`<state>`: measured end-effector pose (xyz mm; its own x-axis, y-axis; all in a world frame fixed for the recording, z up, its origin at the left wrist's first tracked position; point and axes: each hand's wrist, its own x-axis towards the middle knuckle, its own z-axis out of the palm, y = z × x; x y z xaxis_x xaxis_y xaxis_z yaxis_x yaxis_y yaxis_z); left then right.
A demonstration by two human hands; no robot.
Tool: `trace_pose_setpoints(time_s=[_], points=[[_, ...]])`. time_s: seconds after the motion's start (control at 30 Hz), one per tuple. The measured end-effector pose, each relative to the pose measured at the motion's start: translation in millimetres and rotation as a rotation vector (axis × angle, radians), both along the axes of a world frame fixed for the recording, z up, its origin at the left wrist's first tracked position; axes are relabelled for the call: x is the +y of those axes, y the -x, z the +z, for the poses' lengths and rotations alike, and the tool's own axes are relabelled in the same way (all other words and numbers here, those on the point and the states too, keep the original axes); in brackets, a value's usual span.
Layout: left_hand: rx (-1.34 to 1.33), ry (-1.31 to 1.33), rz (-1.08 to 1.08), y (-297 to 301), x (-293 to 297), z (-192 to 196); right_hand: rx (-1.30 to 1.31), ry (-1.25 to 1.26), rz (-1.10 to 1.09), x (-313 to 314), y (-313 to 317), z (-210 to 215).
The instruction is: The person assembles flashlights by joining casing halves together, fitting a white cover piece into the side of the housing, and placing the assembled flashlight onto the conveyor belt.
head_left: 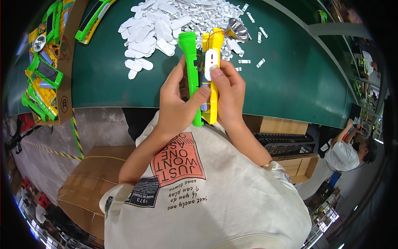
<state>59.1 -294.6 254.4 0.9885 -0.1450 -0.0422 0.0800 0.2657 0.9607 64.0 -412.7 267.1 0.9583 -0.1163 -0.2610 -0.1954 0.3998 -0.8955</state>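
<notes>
My left hand (178, 93) grips the green half of a flashlight housing (190, 62), its wide end pointing away from me. Close beside it, my right hand (230, 89) holds the yellow housing half (214, 101). Under my right thumb lies a white oval switch plate (210, 62) with a small dark slot and a red dot. Between the two halves a blue-purple battery (204, 103) and thin red wires show. A shiny reflector cup (237, 30) hangs on wires at the yellow half's far end. The left thumb reaches across to the battery; my left fingertips are hidden behind the green half.
White oval plates (153, 31) and small white clips (207, 16) are heaped on the green table (290, 83). At left, a cardboard box (64, 91) holds green and yellow flashlight parts; another flashlight body (92, 20) lies beside it. A person (344, 153) works at far right.
</notes>
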Motion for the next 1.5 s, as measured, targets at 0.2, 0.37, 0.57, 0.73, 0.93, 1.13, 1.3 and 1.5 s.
trace_pose_setpoints(time_s=[0.2, 0.37, 0.57, 0.73, 0.93, 1.13, 1.3, 1.5], points=[[0.031, -0.033, 0.019, -1.1, 0.2, 1.1, -0.043, 0.017, 0.019, 1.8, -0.4, -3.0], [0.076, -0.031, 0.035, 0.8, -3.8, 1.8, -0.080, 0.052, 0.027, 2.2, 1.2, -3.8], [0.104, -0.005, 0.055, 2.8, -5.5, 3.5, -0.086, 0.035, 0.038, 1.9, 1.2, -5.3], [0.100, -0.004, 0.067, 3.6, -5.0, 6.2, -0.070, 0.017, 0.032, 2.2, 2.3, -3.9], [0.075, -0.017, 0.070, 4.8, -6.2, 2.9, -0.075, 0.037, 0.036, 1.4, 2.0, -4.6], [0.086, -0.015, 0.087, 3.3, -7.2, 6.4, -0.077, 0.039, 0.036, 0.5, 1.9, -3.6], [0.106, -0.038, 0.099, 3.5, -7.0, 6.2, -0.098, 0.030, 0.057, 0.3, 2.4, -2.9], [0.080, -0.010, 0.127, 3.5, -7.9, 5.1, -0.088, 0.016, 0.057, 1.1, 2.0, -3.5]])
